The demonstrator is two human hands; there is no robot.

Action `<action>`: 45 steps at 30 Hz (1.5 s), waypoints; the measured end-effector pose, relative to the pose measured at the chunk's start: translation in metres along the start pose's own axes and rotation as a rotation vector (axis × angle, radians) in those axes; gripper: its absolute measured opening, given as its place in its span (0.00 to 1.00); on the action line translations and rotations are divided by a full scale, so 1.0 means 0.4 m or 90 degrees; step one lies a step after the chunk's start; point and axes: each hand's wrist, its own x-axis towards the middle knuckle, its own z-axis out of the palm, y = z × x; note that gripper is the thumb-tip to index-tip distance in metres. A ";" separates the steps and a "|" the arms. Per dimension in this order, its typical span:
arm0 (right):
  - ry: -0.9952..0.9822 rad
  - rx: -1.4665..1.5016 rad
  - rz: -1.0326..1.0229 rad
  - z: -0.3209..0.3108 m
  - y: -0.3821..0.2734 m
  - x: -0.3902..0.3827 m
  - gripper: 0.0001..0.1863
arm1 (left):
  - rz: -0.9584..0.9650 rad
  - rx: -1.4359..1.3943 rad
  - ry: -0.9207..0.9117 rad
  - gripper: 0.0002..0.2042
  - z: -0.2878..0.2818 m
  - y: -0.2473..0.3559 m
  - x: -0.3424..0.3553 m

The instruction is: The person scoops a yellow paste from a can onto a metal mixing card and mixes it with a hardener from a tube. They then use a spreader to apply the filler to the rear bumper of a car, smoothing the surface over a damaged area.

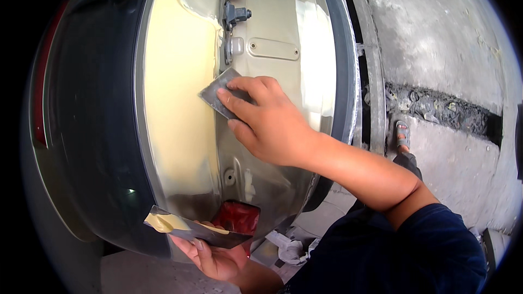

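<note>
My right hand (272, 117) pinches a flat grey putty spreader (223, 95) between thumb and fingers. One corner of the spreader lies over the edge of cream body filler (180, 71) coated along a car's body panel. Lower down, my left hand (210, 256) grips a thin dark mixing board (190, 230) from beneath, its thumb at the near edge. A lump of cream filler (163, 221) sits on the board's left end. Toward its lower end, the coated strip turns thin and patchy over grey metal. Part of the left hand's fingers is hidden by the board.
A red tail lamp (239, 215) shows just behind the board. Black fittings (237, 15) stick out of the bare metal recess farther up. Left of the filler lies a dark glossy panel (92, 109). Rough concrete floor (441, 27) with a rubble-filled trench (436, 108) is at right.
</note>
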 end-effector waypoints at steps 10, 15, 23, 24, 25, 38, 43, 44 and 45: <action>-0.074 0.031 -0.023 0.017 -0.047 -0.120 0.25 | -0.025 -0.006 0.025 0.28 0.023 0.009 -0.011; -0.138 0.268 -0.024 -0.068 -0.079 -0.159 0.26 | -0.046 -0.007 0.022 0.29 0.053 0.006 -0.008; -0.181 0.181 -0.181 -0.091 0.038 -0.134 0.21 | 0.001 0.000 0.049 0.27 0.105 0.000 0.009; -0.111 0.112 -0.154 -0.093 0.052 -0.098 0.21 | 0.002 -0.007 0.041 0.27 0.104 -0.001 0.011; -0.040 0.044 -0.123 -0.096 0.064 -0.058 0.22 | 0.000 -0.013 0.031 0.27 0.104 -0.001 0.015; 0.051 -0.019 0.053 -0.053 0.095 0.191 0.21 | -0.002 0.004 0.068 0.29 0.092 0.004 0.013; 0.038 -0.001 0.015 -0.042 0.055 0.120 0.21 | 0.006 0.019 0.084 0.29 0.076 -0.003 0.007; 0.030 0.004 0.015 -0.039 0.042 0.102 0.21 | 0.007 0.023 0.088 0.29 0.075 -0.005 0.006; 0.023 0.010 0.014 -0.034 0.031 0.084 0.22 | 0.009 0.024 0.092 0.29 0.076 -0.006 0.005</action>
